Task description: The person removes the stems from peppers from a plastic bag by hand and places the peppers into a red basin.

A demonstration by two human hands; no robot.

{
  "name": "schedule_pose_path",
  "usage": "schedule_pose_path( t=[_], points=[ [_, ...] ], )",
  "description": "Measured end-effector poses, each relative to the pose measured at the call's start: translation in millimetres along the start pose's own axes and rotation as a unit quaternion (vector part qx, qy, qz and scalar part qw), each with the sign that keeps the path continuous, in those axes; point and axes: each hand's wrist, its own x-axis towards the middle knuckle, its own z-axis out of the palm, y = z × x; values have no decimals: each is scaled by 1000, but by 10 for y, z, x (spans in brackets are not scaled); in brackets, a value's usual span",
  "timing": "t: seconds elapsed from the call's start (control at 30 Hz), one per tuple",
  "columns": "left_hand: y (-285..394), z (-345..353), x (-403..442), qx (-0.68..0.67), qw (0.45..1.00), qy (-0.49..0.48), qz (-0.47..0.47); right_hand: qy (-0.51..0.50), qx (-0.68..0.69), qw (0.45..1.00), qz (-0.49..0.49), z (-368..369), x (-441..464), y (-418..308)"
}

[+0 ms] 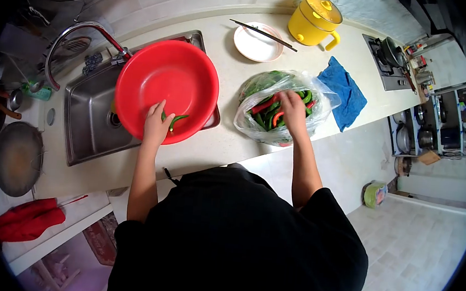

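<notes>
A large red basin [167, 80] rests over the right part of the steel sink. My left hand [157, 124] is at the basin's near side, its fingers closed around green peppers [178, 120]. On the counter to the right lies an open clear plastic bag [244, 116] full of green and red peppers [271, 113]. My right hand [293, 111] reaches into the bag's opening, over the peppers. Its fingertips are bent down among them, and whether they grip one is hidden.
A white plate [258, 42] with black chopsticks [263, 34] and a yellow pot [314, 20] stand behind the bag. A blue cloth [344, 94] lies to its right. The faucet [83, 27] arches over the sink [96, 113]. A stove [384, 64] is at far right.
</notes>
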Motion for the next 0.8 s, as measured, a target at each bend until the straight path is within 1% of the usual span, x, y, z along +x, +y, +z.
schedule_pose_path(
  t=[0.03, 0.1, 0.13, 0.17, 0.23, 0.3, 0.37, 0.43, 0.47, 0.5, 0.53, 0.57, 0.6, 0.63, 0.7, 0.73, 0.77, 0.8],
  points=[
    [33, 1, -18, -50, 998, -26, -24, -17, -190, 979, -65, 32, -20, 47],
    [199, -6, -52, -148, 983, -77, -70, -113, -264, 949, -129, 222, -82, 89],
    [238, 45, -78, -195, 974, -81, -76, -151, -245, 949, -130, 329, -98, 88],
    [282, 72, -95, -205, 974, -79, -49, -181, -326, 917, -139, 409, -117, 79],
    [330, 141, -135, -231, 969, -82, -36, -194, -414, 878, -141, 491, -134, 132],
    [425, 109, -159, -251, 962, -99, -38, -129, -407, 877, -219, 448, -123, 208],
    [473, 88, -168, -271, 955, -114, -44, -45, -418, 885, -201, 268, -148, 189],
    [565, 44, -178, -291, 948, -121, -43, 96, -355, 899, -238, 61, -169, 47],
    [624, 29, -182, -307, 942, -127, -43, 116, -227, 952, -168, 22, -211, -41],
    [690, 31, -183, -322, 936, -133, -43, 134, -94, 982, -94, -18, -263, -193],
    [773, 55, -181, -346, 927, -138, -36, 109, 96, 989, -7, -31, -326, -372],
    [876, 49, -165, -342, 927, -152, -6, 66, 243, 967, 51, 6, -372, -455],
    [1044, 28, -165, -390, 906, -164, -7, 6, 346, 934, 90, 149, -448, -549],
    [1213, 44, -176, -438, 881, -178, -8, -53, 443, 886, 129, 303, -537, -638],
    [1400, 40, -182, -524, 828, -200, -29, -67, 514, 840, 159, 537, -647, -800],
    [1477, -40, -171, -545, 803, -241, -32, -81, 533, 825, 168, 619, -690, -854],
    [1434, 16, -169, -488, 834, -258, -8, -95, 542, 816, 177, 686, -721, -892],
    [1400, 66, -183, -484, 841, -243, -1, -115, 554, 806, 174, 719, -749, -923]
  ],
)
